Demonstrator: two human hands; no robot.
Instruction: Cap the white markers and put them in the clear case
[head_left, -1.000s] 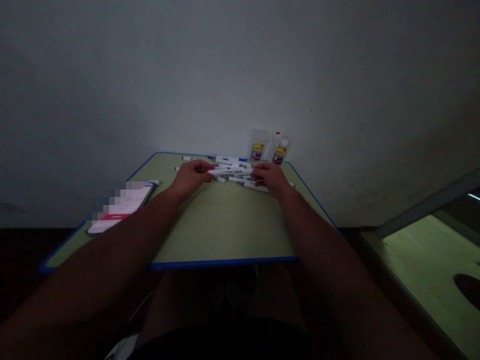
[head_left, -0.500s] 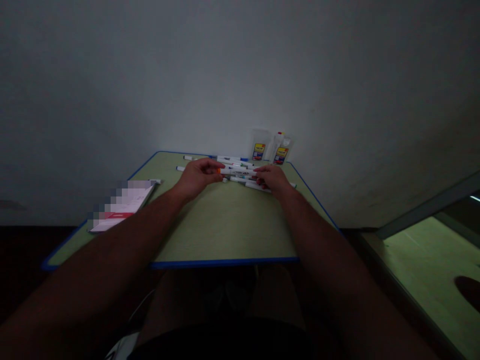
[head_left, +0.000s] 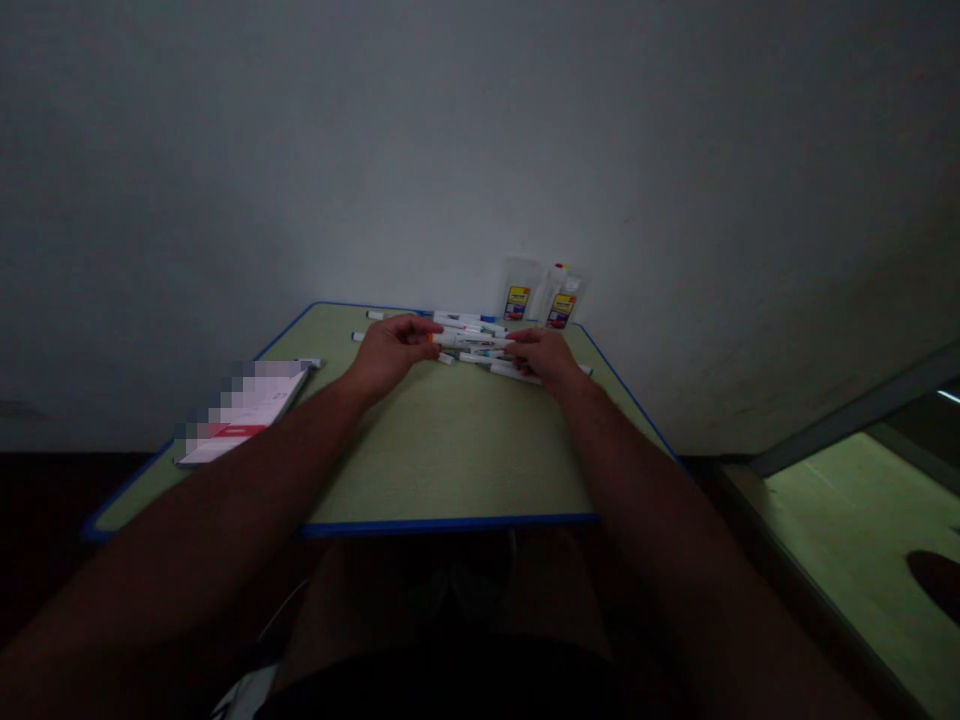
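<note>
Here, both hands [head_left: 469,345] nearly level.

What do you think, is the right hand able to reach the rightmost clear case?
Probably yes: the right hand holds a white marker, but nothing visible blocks its way to the rightmost clear case.

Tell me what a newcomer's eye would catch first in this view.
Probably the two hands, left and right, holding a white marker between them, over more markers scattered on the pale, blue-edged table. Next, perhaps, the bright phone at the table's left side, and the clear cases with yellow labels by the wall.
</note>
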